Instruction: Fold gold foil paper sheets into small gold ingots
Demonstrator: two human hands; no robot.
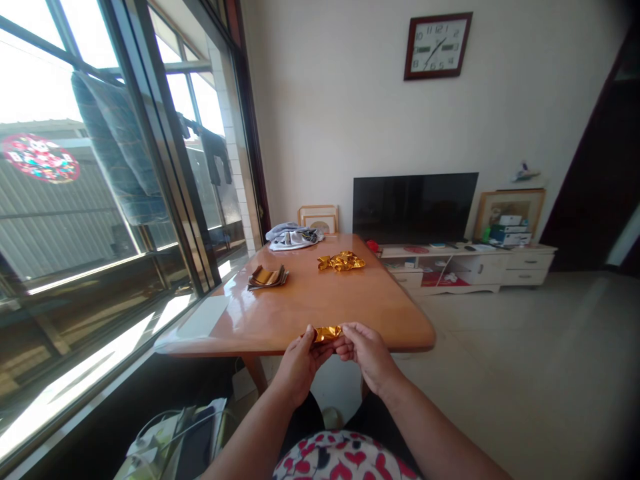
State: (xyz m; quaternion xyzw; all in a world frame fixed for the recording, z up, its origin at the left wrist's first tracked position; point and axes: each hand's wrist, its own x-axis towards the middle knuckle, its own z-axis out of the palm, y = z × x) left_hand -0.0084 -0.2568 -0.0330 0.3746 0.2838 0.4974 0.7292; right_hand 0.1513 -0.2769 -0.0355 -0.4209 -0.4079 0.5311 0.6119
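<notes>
A small piece of shiny gold foil (pixel 329 333) is stretched between my hands, just over the near edge of the wooden table (pixel 310 303). My left hand (pixel 301 363) pinches its left end, thumb on top. At the right end, the thumb and fingers of my right hand (pixel 367 350) close on the foil. Farther back on the table lies a heap of folded gold foil pieces (pixel 343 261). To its left sits a stack of flat gold and brown sheets (pixel 269 277), curled at the edges.
A bundle of cloth (pixel 293 236) lies at the table's far end. Large windows (pixel 145 133) run along the left. Below them, a cable and a dark flat object (pixel 197 437) rest on a pile. A television (pixel 415 208) stands on a low white cabinet (pixel 525 263).
</notes>
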